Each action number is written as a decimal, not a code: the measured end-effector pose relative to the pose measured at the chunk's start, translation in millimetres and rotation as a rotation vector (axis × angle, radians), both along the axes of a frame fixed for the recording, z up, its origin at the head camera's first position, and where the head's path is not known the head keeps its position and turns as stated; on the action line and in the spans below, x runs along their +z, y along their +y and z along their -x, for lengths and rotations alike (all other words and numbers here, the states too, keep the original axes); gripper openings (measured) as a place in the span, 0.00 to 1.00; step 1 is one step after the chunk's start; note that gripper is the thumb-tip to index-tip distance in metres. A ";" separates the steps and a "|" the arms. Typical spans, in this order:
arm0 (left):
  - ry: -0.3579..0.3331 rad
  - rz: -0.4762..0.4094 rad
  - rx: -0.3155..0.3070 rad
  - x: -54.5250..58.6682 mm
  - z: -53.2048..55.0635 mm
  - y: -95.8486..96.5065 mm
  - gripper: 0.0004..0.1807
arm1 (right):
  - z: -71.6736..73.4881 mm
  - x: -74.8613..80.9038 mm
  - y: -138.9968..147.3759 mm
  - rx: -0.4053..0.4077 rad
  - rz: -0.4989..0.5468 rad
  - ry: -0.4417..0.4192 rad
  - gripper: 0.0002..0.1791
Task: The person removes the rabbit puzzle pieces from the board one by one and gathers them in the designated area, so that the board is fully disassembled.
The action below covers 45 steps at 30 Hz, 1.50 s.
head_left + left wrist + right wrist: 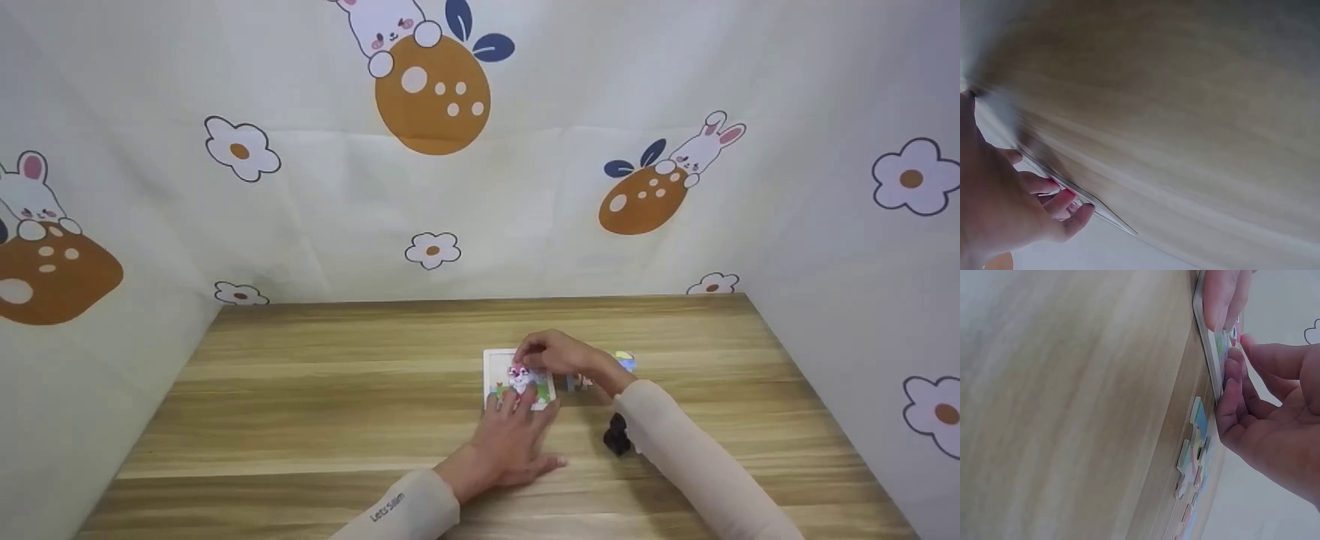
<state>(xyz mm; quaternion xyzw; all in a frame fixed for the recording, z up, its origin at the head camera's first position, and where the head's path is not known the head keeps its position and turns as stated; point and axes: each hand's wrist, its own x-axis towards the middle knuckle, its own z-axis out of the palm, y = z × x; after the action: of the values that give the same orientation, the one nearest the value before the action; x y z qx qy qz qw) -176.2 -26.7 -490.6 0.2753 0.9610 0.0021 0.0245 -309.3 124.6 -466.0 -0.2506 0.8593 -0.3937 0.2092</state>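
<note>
A jigsaw puzzle in a white-rimmed tray (487, 367) lies on the table, its lower part filled with a picture. My left hand (508, 444) lies across the near edge with fingers spread, the fingertips pressing on the filled part. Above them shows a piece with a pink-and-white animal face (518, 372). At its top edge, my right hand (559, 352) pinches this puzzle piece between thumb and fingers. In the right wrist view, a bit of pink shows at the thumb tip, while the fingers (1234, 368) curl close over the tray and hide most of the piece.
Loose puzzle pieces (1192, 461) lie just right of the tray, partly under my right wrist; one colourful piece (625, 360) shows beyond it. A small black object (616, 435) sits beside the right sleeve. Patterned cloth (322, 210) walls the wooden table (315, 405) at back and sides.
</note>
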 end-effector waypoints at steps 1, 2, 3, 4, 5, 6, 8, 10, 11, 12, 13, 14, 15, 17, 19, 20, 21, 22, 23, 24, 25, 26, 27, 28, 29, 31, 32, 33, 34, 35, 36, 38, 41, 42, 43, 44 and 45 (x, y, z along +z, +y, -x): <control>-0.006 -0.002 0.001 -0.1 0.3 -0.1 0.44 | -0.2 0.2 -0.3 -0.004 0.003 0.002 0.09; -0.006 0.002 0.002 0.0 0.4 -0.1 0.43 | -0.4 0.5 -0.8 -0.006 0.007 0.003 0.09; -0.003 0.007 0.003 0.1 0.6 0.0 0.43 | -0.6 0.6 -1.2 -0.009 0.009 0.005 0.08; 0.003 0.011 0.003 0.0 0.8 0.0 0.43 | -0.8 0.8 -1.7 -0.010 0.012 0.006 0.08; 0.006 0.013 0.003 -0.5 1.0 0.1 0.43 | -0.9 0.9 -2.3 -0.012 0.014 0.009 0.07; 0.010 0.015 0.005 -1.6 1.4 0.2 0.43 | -0.9 0.9 -2.9 -0.009 0.022 0.019 0.06; 0.022 0.018 0.005 -3.2 1.9 0.6 0.43 | -0.7 1.4 -4.3 -0.007 0.039 0.028 0.05; 0.030 0.017 0.006 -5.4 3.2 1.3 0.44 | -0.3 1.6 -5.5 -0.004 0.052 0.043 0.05; 0.030 0.015 0.006 -6.3 3.5 1.5 0.44 | -0.1 1.7 -5.9 -0.004 0.057 0.051 0.05; 0.024 0.012 0.006 -5.6 3.3 1.7 0.43 | 0.0 2.0 -6.4 0.002 0.069 0.053 0.05; 0.018 0.009 0.005 -4.6 3.0 1.7 0.43 | 0.1 2.7 -6.6 -0.002 0.073 0.049 0.05; 0.012 0.006 0.005 -3.5 2.6 1.7 0.43 | 0.5 2.9 -6.7 -0.006 0.077 0.050 0.05; 0.006 0.004 0.006 -2.4 2.2 1.5 0.43 | 0.9 3.6 -6.5 -0.013 0.077 0.051 0.05; 0.001 0.006 0.007 0.7 0.3 1.7 0.43 | 1.1 5.8 -4.3 -0.029 0.083 0.045 0.05; 0.005 0.016 0.010 2.3 -0.8 2.0 0.43 | 1.9 8.7 -0.5 -0.050 0.088 0.034 0.05; 0.011 0.025 0.011 2.5 -1.1 2.1 0.43 | 2.5 10.0 1.8 -0.057 0.094 0.030 0.06; 0.016 0.032 0.011 2.2 -1.2 2.1 0.43 | 2.8 11.6 4.8 -0.064 0.097 0.024 0.06; 0.022 0.044 0.009 2.1 -1.4 2.3 0.43 | 2.9 13.1 8.0 -0.069 0.103 0.018 0.07; 0.021 0.049 0.008 1.7 -1.3 2.2 0.43 | 2.9 14.6 11.5 -0.080 0.106 0.011 0.07; 0.023 0.057 0.005 1.1 -1.0 2.2 0.43 | 3.1 15.9 15.3 -0.089 0.109 0.005 0.07; 0.027 0.065 0.003 0.1 -0.6 2.2 0.43 | 3.4 16.8 19.1 -0.097 0.110 0.002 0.07; 0.024 0.068 0.001 -0.8 -0.4 2.2 0.43 | 2.9 18.0 23.1 -0.108 0.107 0.003 0.07; 0.026 0.073 -0.002 -2.0 -0.1 2.3 0.43 | 2.6 19.0 27.3 -0.116 0.101 0.005 0.07; 0.024 0.081 -0.004 -3.1 0.2 2.4 0.43 | 2.1 19.8 31.2 -0.122 0.098 0.005 0.07; 0.025 0.086 -0.005 -4.0 0.4 2.5 0.43 | 1.6 20.3 34.8 -0.128 0.095 0.007 0.07; 0.031 0.104 -0.005 -5.4 0.4 2.7 0.44 | 0.8 20.3 41.9 -0.127 0.089 0.021 0.06; 0.036 0.108 -0.006 -5.6 0.2 2.9 0.44 | 0.2 20.2 45.2 -0.126 0.087 0.029 0.06; 0.044 0.115 -0.008 -6.0 0.2 2.9 0.44 | -0.3 19.9 48.5 -0.121 0.088 0.039 0.06; 0.049 0.118 -0.008 -6.4 0.3 2.8 0.44 | -1.0 19.6 51.4 -0.124 0.086 0.045 0.06; 0.054 0.118 -0.010 -6.8 0.5 2.7 0.44 | -1.6 19.0 54.5 -0.125 0.082 0.054 0.06; 0.059 0.118 -0.012 -7.3 0.6 2.6 0.44 | -2.3 18.6 57.6 -0.127 0.079 0.058 0.06; 0.066 0.111 -0.016 -8.9 1.0 2.4 0.44 | -4.0 17.8 63.7 -0.130 0.077 0.059 0.06; 0.080 0.111 -0.018 -11.0 1.3 2.0 0.44 | -5.9 16.2 73.3 -0.127 0.079 0.056 0.06; 0.090 0.117 -0.017 -11.4 1.1 2.0 0.44 | -6.4 15.4 76.6 -0.124 0.084 0.052 0.07; 0.094 0.120 -0.019 -12.6 0.8 2.7 0.44 | -7.5 13.7 80.8 -0.125 0.087 0.050 0.07; 0.101 0.125 -0.019 -12.7 1.2 3.3 0.44 | -7.5 12.7 84.8 -0.125 0.089 0.053 0.07; 0.105 0.132 -0.021 -12.8 1.5 3.9 0.44 | -7.7 11.7 88.9 -0.127 0.084 0.061 0.07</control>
<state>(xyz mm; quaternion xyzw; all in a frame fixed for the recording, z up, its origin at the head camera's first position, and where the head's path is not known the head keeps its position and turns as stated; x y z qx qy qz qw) -177.8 -22.8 -503.4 0.2827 0.9562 -0.0760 -0.0079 -301.6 213.4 -454.3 -0.2160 0.8621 -0.4343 0.1469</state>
